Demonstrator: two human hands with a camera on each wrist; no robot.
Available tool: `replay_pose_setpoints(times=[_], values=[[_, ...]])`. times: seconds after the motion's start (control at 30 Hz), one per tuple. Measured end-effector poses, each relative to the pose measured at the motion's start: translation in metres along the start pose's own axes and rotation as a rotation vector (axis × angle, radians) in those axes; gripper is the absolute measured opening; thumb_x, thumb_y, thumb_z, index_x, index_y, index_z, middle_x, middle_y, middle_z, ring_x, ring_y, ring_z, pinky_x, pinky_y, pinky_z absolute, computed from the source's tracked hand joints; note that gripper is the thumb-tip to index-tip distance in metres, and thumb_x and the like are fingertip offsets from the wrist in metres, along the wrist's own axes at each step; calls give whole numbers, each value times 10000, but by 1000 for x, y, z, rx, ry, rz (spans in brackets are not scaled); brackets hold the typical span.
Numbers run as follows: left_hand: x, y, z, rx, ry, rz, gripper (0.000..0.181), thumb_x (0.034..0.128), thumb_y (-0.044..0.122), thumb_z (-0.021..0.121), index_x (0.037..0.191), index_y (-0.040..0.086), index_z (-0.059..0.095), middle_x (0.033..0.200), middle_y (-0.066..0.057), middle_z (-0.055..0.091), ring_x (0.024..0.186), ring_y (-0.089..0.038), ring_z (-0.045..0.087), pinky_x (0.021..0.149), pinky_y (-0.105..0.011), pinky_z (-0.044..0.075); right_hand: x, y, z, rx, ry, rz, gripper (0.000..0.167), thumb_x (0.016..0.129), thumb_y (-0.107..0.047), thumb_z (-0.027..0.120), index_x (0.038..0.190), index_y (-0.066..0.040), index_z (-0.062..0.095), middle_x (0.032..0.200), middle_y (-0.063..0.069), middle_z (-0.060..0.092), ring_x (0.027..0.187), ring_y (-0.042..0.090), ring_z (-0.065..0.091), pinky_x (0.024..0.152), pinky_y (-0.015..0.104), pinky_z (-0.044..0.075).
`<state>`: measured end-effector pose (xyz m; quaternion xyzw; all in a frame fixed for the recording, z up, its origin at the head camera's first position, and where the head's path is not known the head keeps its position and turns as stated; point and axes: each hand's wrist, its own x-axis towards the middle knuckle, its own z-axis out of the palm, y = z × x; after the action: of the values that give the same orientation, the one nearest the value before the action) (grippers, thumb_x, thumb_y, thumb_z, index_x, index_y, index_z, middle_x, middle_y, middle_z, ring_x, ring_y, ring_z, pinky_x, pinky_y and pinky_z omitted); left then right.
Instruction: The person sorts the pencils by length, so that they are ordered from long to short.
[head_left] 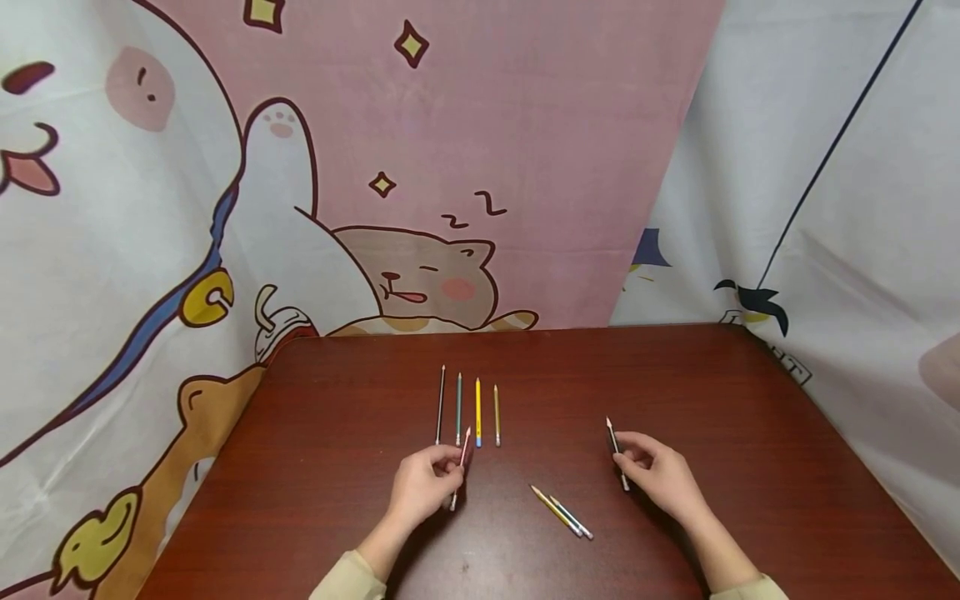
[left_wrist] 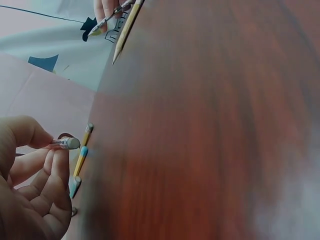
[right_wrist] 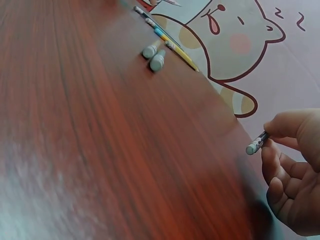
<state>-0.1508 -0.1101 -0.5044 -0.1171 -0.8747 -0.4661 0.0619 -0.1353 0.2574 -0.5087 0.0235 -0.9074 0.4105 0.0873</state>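
Between thumb and fingertips, my left hand [head_left: 422, 485] pinches a pinkish pencil [head_left: 466, 446], its point facing away from me. The pale eraser end [left_wrist: 73, 143] sticks out toward the left wrist camera. Over to the right, my right hand [head_left: 662, 473] pinches a dark pencil [head_left: 612, 436], also tip-forward; its eraser end [right_wrist: 252, 148] shows in the right wrist view. Just beyond the left hand lies a row: a black pencil [head_left: 441, 404], a green pencil [head_left: 459, 407], a yellow pencil [head_left: 477, 408] with a blue end, and a shorter gold pencil [head_left: 497, 412].
Between the hands, a yellow pencil [head_left: 553, 508] and a green-and-white pencil [head_left: 568, 514] lie slanted side by side. All rest on a reddish-brown wooden table [head_left: 360, 383]. A cartoon-printed cloth [head_left: 555, 167] hangs behind the table's far edge.
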Motion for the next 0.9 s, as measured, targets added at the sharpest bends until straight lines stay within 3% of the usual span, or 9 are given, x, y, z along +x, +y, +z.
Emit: replay_pose_setpoints(times=[0.17,0.6,0.9], values=[[4,5,7,-43,22,-19,194,777,40,701,961,70,757,733,78,653,632,-19,601,609,-216,492,1,-5,5,25,-7,18,313,885,-103,730,1190,-55,679,844,-6,650,713,104,587,611,265,469],[16,18,28,-87,62,4,209,770,60,744,978,63,766,718,37,695,624,-43,633,601,-219,502,4,-18,19,102,-8,26,303,881,-106,740,1175,-59,684,830,5,642,680,83,567,588,249,449],[27,27,44,-127,95,-2,207,774,70,770,979,45,761,720,7,703,616,-74,647,591,-218,503,6,-22,28,131,8,-15,292,858,-52,744,1144,-39,687,789,-12,625,648,61,540,563,241,438]])
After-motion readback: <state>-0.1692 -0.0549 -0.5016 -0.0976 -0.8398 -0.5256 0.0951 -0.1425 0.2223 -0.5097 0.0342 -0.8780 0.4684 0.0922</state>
